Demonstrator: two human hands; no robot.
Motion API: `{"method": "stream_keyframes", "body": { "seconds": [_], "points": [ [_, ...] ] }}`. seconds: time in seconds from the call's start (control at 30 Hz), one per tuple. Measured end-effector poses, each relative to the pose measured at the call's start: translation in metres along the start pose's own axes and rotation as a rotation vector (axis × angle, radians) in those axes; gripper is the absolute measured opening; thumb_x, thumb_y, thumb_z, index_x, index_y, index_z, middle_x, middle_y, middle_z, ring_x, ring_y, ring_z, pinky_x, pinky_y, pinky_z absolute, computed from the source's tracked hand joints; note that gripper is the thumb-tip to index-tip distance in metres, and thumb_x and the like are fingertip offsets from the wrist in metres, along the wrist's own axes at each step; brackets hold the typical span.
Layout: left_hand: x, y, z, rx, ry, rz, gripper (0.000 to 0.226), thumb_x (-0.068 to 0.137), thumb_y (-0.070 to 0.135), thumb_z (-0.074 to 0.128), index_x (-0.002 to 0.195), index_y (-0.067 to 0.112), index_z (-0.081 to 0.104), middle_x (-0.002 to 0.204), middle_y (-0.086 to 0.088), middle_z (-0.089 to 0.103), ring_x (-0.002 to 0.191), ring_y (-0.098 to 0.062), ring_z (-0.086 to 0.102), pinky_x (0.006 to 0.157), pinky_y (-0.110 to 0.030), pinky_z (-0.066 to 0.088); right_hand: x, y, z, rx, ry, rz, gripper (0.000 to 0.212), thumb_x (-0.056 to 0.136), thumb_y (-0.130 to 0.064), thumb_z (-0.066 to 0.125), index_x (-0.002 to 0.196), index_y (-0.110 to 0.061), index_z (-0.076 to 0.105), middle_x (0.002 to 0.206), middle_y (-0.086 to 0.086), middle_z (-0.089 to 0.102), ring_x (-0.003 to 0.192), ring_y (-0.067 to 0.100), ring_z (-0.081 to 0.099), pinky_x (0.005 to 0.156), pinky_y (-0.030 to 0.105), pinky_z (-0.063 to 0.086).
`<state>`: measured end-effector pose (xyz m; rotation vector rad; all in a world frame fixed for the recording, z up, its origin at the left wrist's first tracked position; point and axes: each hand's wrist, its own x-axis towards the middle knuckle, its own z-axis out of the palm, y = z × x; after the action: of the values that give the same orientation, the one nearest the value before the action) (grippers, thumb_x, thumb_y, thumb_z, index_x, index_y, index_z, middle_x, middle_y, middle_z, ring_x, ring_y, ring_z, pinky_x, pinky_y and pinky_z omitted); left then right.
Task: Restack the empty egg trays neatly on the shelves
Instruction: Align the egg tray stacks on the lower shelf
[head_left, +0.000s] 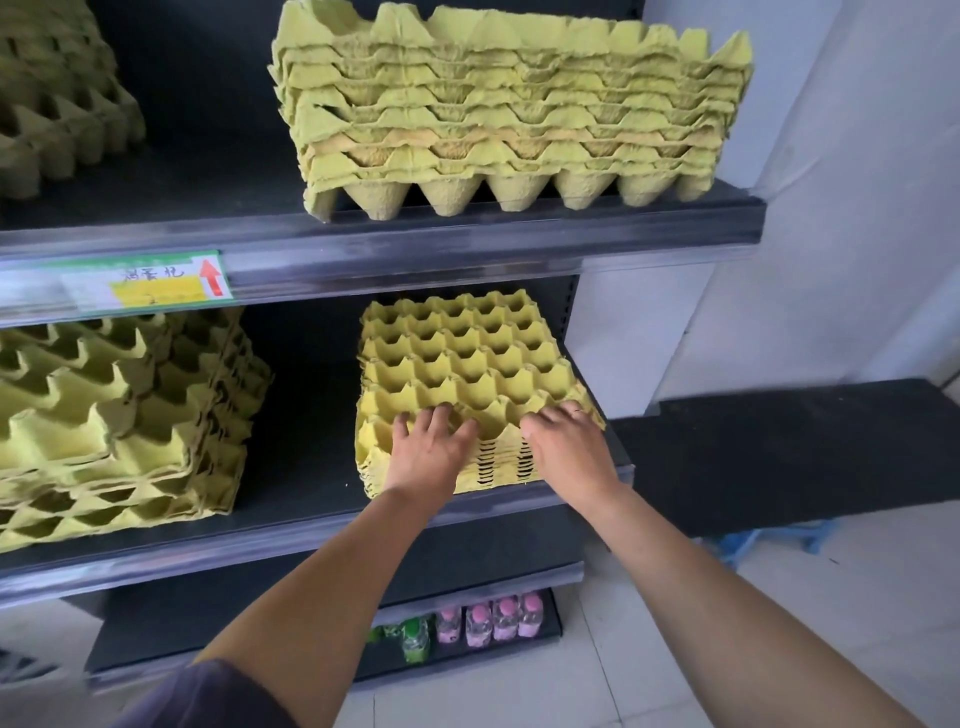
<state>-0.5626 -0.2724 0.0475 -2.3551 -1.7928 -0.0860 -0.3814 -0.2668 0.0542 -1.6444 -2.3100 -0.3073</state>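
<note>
L hand (431, 448) & R hand (567, 442), fingers spread flat, press front edge of yellow egg-tray stack (467, 358), lower-centre frame, on mid shelf (311, 525).

Dark metal shelving unit (467, 244), several tiers, clear price rails on front edges. Shelf label (150, 283) on upper rail, left: yellow patch, red up-arrow, writing illegible. Bottom tier: pink-cap bottles (498, 618), green ones beside. White wall (857, 182) at rt. Pale tiled floor (779, 649). Dark flat board (805, 452) juts rt of unit; blue plastic item (769, 540) beneath. Light brighter on rt, shelf backs dark.
</note>
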Motion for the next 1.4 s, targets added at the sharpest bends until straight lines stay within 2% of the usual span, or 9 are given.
{"method": "stream_keyframes", "body": {
  "seconds": [0.2, 0.3, 0.4, 0.67, 0.93, 1.0, 1.13, 1.27, 1.4],
  "points": [
    [-0.001, -0.001, -0.011, -0.034, -0.093, 0.014, 0.059, 0.089, 0.024, 0.058, 0.138, 0.025, 0.026, 0.145, -0.011, 0.024, 0.136, -0.029, 0.021, 0.113, -0.053, 0.012, -0.001, -0.006, -0.007, 0.035, -0.114, 0.058, 0.005, 0.082, -0.005, 0.061, 0.082, -0.008, 0.064, 0.080, 0.009, 0.069, 0.093, 0.038, 0.060, 0.071, 0.041, 0.052],
    [-0.007, -0.003, -0.023, -0.014, -0.094, 0.025, 0.056, 0.091, 0.033, 0.055, 0.138, 0.027, 0.026, 0.149, -0.009, 0.022, 0.139, -0.028, 0.018, 0.113, -0.054, 0.009, 0.000, -0.010, -0.017, -0.002, -0.194, 0.060, 0.023, 0.095, -0.020, 0.046, 0.108, -0.012, 0.063, 0.109, 0.008, 0.066, 0.113, 0.034, 0.052, 0.087, 0.040, 0.047],
    [-0.017, -0.009, -0.037, -0.016, -0.025, 0.025, 0.052, 0.093, 0.036, 0.049, 0.139, 0.029, 0.027, 0.149, -0.003, 0.026, 0.139, -0.025, 0.021, 0.113, -0.049, 0.011, 0.004, -0.016, -0.027, 0.014, -0.166, 0.047, 0.031, 0.099, -0.032, 0.041, 0.122, -0.019, 0.057, 0.124, 0.004, 0.058, 0.122, 0.031, 0.046, 0.094, 0.041, 0.044],
    [-0.083, -0.061, -0.089, -0.031, 0.171, -0.052, 0.034, 0.094, 0.033, 0.046, 0.128, 0.027, 0.049, 0.129, 0.005, 0.051, 0.122, -0.019, 0.044, 0.100, -0.034, 0.029, 0.028, -0.100, -0.067, 0.201, -0.055, -0.219, 0.030, 0.097, -0.026, 0.046, 0.122, -0.017, 0.059, 0.124, 0.003, 0.058, 0.118, 0.028, 0.045, 0.093, 0.043, 0.043],
    [-0.165, -0.163, -0.131, 0.008, 0.342, -0.139, 0.033, 0.066, 0.018, 0.081, 0.096, 0.018, 0.068, 0.091, -0.001, 0.067, 0.085, -0.028, 0.065, 0.075, -0.041, 0.050, 0.051, -0.220, -0.106, 0.299, -0.065, -0.467, 0.036, 0.099, -0.032, 0.045, 0.131, -0.020, 0.053, 0.131, 0.001, 0.054, 0.123, 0.025, 0.043, 0.097, 0.041, 0.042],
    [-0.181, -0.194, -0.139, 0.025, 0.358, -0.145, 0.035, 0.068, 0.019, 0.080, 0.101, 0.019, 0.067, 0.098, -0.001, 0.067, 0.092, -0.028, 0.064, 0.080, -0.043, 0.049, 0.058, -0.256, -0.112, 0.318, -0.065, -0.497, 0.038, 0.098, -0.031, 0.045, 0.134, -0.020, 0.050, 0.133, 0.001, 0.051, 0.124, 0.026, 0.042, 0.098, 0.042, 0.042],
    [-0.212, -0.263, -0.142, 0.020, 0.310, -0.200, 0.039, 0.086, 0.027, 0.063, 0.124, 0.022, 0.057, 0.127, -0.002, 0.055, 0.119, -0.027, 0.049, 0.103, -0.044, 0.031, 0.072, -0.325, -0.117, 0.303, -0.083, -0.499, 0.047, 0.095, -0.029, 0.050, 0.141, -0.021, 0.041, 0.141, 0.004, 0.043, 0.131, 0.026, 0.037, 0.104, 0.044, 0.038],
    [-0.235, -0.325, -0.137, 0.009, 0.220, -0.257, 0.050, 0.090, 0.035, 0.055, 0.138, 0.027, 0.042, 0.139, 0.000, 0.043, 0.130, -0.025, 0.037, 0.110, -0.041, 0.021, 0.083, -0.380, -0.115, 0.118, -0.182, -0.436, 0.065, 0.091, -0.043, 0.056, 0.146, -0.023, 0.028, 0.147, 0.008, 0.035, 0.134, 0.030, 0.033, 0.108, 0.047, 0.034],
    [-0.239, -0.364, -0.127, 0.060, 0.080, -0.272, 0.063, 0.092, 0.045, 0.048, 0.147, 0.031, 0.019, 0.150, 0.002, 0.027, 0.139, -0.021, 0.022, 0.113, -0.038, 0.015, 0.090, -0.407, -0.110, 0.043, -0.289, -0.338, 0.062, 0.090, -0.032, 0.060, 0.145, -0.024, 0.032, 0.144, 0.009, 0.039, 0.136, 0.034, 0.030, 0.108, 0.051, 0.034]
  ]
}}
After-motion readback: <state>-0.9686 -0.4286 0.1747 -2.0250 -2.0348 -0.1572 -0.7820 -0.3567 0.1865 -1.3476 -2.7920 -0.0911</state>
